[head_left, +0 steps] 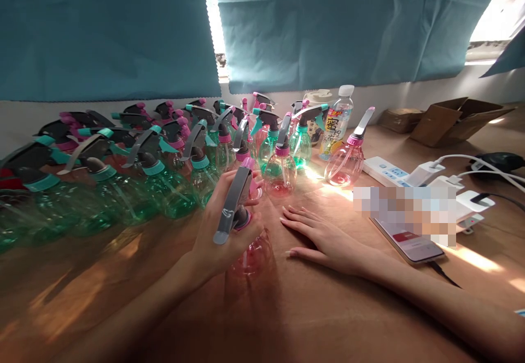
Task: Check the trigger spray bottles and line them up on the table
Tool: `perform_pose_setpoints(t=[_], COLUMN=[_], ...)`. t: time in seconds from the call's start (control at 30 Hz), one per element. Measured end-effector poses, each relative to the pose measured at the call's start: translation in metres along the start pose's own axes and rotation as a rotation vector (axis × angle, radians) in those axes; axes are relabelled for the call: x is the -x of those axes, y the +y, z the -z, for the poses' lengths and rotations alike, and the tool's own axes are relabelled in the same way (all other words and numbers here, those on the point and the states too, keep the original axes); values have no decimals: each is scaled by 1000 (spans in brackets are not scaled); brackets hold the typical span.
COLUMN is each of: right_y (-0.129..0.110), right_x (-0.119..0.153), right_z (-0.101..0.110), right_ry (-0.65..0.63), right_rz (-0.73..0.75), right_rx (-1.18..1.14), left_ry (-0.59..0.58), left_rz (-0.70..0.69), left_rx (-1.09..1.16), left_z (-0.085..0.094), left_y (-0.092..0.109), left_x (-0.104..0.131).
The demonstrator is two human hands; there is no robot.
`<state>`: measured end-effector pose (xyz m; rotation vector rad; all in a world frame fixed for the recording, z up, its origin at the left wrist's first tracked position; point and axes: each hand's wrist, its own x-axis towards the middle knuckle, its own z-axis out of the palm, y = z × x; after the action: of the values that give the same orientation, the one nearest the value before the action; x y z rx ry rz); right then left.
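Fingers of my left hand (pixel 221 226) wrap round the neck of a pink spray bottle (pixel 252 256), just below its grey trigger head. That bottle stands on the brown tabletop (pixel 328 319) in front of me. To its right, my right hand (pixel 318 237) lies flat on the table, fingers stretched out and nothing in them. Just beyond the hands stands another pink spray bottle (pixel 281 171), and a further pink spray bottle (pixel 344 166) is off to the right. Green spray bottles (pixel 164 188) with teal collars crowd the left side, close to my left hand.
A drink bottle (pixel 338 117) and a lidded cup (pixel 318 111) stand at the back. On the right are a power strip (pixel 385 169) with white chargers, cables, a phone (pixel 414 243), an open cardboard box (pixel 455 122) and a black object (pixel 498 162). Blue curtains (pixel 328 29) hang behind.
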<state>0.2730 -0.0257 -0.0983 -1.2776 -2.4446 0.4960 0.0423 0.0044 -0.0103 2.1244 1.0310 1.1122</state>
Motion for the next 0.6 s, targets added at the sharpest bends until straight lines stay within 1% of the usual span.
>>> perform_pose_setpoints(t=[0.17,0.37,0.47,0.6], right_y=[-1,-2,-1,-1], right_x=[0,0,0,0], right_z=[1,1,1,1], right_ry=[-2,-12,-6,-14], right_rz=[-2,-6,-3,-3], right_rx=[-1,-5,-7,6], left_ry=[17,-33,-31,-30], left_rz=[-15,1,18,2], left_rx=[-3,66,85,95], left_z=[1,0,-1,-1], left_y=[-3,0,1,-2], left_x=[0,-1,-2,-3])
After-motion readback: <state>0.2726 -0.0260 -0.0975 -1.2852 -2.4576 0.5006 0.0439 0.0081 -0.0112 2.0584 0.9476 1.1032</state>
